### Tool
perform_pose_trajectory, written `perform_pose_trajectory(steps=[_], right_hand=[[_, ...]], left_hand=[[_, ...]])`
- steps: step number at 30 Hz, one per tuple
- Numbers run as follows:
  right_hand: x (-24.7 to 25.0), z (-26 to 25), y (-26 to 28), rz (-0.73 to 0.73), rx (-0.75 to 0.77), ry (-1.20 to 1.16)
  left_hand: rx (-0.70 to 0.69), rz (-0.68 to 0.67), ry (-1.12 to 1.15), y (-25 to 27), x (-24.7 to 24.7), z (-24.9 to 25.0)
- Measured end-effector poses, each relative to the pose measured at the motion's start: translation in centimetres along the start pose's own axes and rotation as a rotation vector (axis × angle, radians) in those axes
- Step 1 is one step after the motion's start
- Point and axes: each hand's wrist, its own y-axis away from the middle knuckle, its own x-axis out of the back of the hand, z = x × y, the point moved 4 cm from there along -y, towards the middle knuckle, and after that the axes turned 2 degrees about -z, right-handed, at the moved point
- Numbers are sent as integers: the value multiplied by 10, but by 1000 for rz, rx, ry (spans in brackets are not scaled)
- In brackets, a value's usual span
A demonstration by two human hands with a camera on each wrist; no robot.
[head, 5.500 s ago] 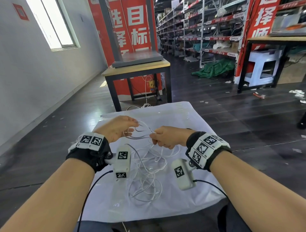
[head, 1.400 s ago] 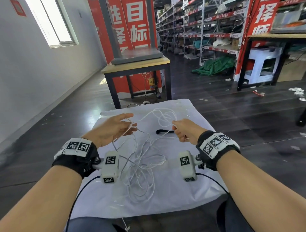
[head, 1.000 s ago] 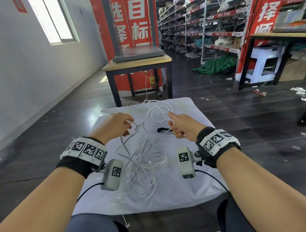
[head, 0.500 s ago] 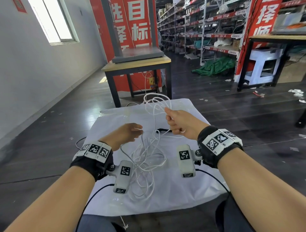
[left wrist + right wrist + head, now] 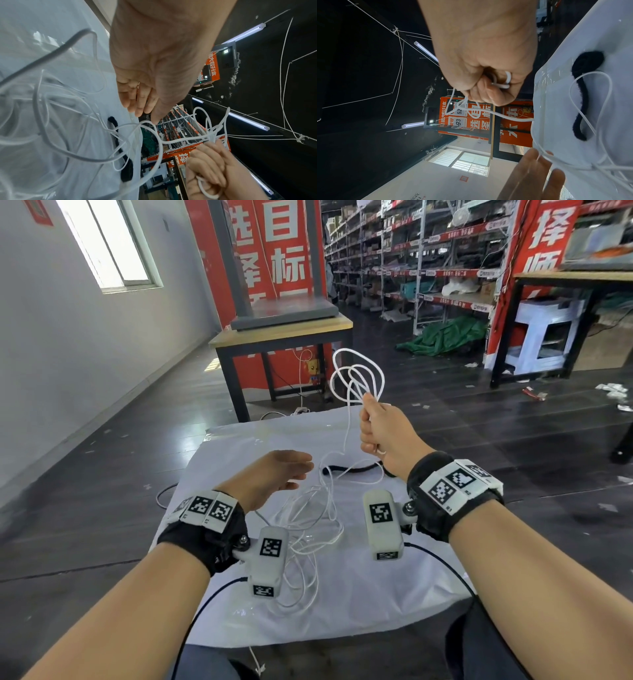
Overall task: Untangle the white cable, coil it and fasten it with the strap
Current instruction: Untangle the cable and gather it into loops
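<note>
Gripping one white cable (image 5: pixel 356 378), right hand (image 5: pixel 383 433) fisted; left hand (image 5: pixel 274 474) spread, one black strap (image 5: pixel 346 468).

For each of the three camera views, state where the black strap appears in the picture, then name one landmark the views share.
Head: the black strap lies on the white sheet at centre, just left of the right hand.
Left wrist: lower centre, a dark curved band under loops of white cable.
Right wrist: right side, a dark curve on the sheet.
Shared landmark: the right fist gripping the cable.
</note>
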Motion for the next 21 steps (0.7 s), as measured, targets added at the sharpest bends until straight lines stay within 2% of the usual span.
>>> perform_pose_trajectory(steps=[5, 7, 11, 15, 17, 21], right_hand=[[-6, -2, 2, -43, 13, 6], [-4, -3, 3, -36, 14, -1], [2, -1, 1, -22, 2, 13], [0, 9, 2, -65, -40, 65], [-3, 14, 3, -73, -51, 84], [-9, 17, 4, -86, -61, 80]], left_hand=[[0, -107, -75, -5, -18, 10], [-7, -103, -58, -4, -21, 11], [-26, 36, 131, -2, -11, 7], [7, 183, 91, 5, 4, 0], [10, 216, -45, 9, 9, -4], [-39, 205, -535, 21, 4, -3]])
